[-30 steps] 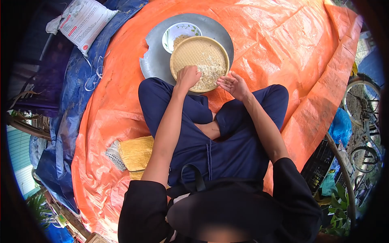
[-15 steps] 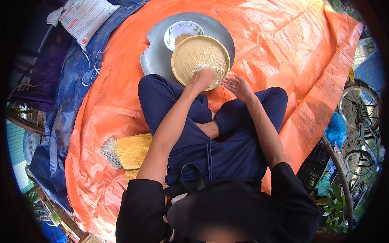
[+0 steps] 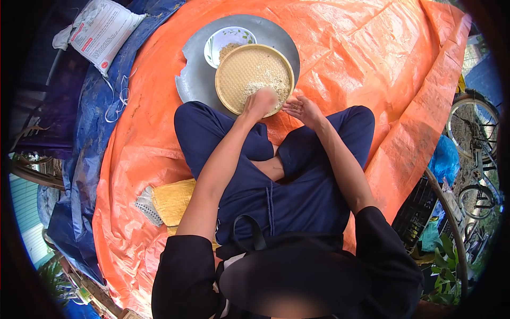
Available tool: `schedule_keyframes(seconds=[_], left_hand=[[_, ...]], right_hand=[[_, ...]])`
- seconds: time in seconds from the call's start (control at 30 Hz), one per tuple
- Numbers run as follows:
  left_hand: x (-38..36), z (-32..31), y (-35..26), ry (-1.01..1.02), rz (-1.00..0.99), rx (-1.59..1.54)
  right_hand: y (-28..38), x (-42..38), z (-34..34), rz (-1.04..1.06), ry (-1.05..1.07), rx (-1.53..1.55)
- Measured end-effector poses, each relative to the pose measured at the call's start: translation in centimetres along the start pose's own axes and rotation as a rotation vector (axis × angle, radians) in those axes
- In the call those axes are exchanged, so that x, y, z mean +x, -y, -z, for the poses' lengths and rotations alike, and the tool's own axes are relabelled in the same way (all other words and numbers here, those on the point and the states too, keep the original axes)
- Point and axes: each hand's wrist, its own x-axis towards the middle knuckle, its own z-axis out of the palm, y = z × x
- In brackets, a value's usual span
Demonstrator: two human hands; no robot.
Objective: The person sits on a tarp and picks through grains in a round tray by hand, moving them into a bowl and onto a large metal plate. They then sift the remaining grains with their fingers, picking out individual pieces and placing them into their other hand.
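1. Left hand [image 3: 261, 103]: curled over pale grain [image 3: 273, 81], near side of woven tray [image 3: 232, 74]; blurred, can't tell if closed on anything.
2. Right hand [image 3: 304, 111]: unclenched, palm up, brown bits [image 3: 292, 106] on fingers, beside rim.
3. Woven tray: over metal tray [image 3: 192, 85], overlapping 1 bowl [image 3: 214, 49].
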Motion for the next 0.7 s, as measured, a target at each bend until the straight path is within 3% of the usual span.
schedule_keyframes(seconds=[0.2,0.7], left_hand=[[0.3,-0.3,0.4,0.043,-0.076,0.097],[0.4,3.4,0.3,0.085,0.126,0.096]], right_hand=[[-0.1,0.1,-0.2,-0.010,0.005,-0.011],[-0.3,0.5,0.2,0.005,0.029,-0.040]])
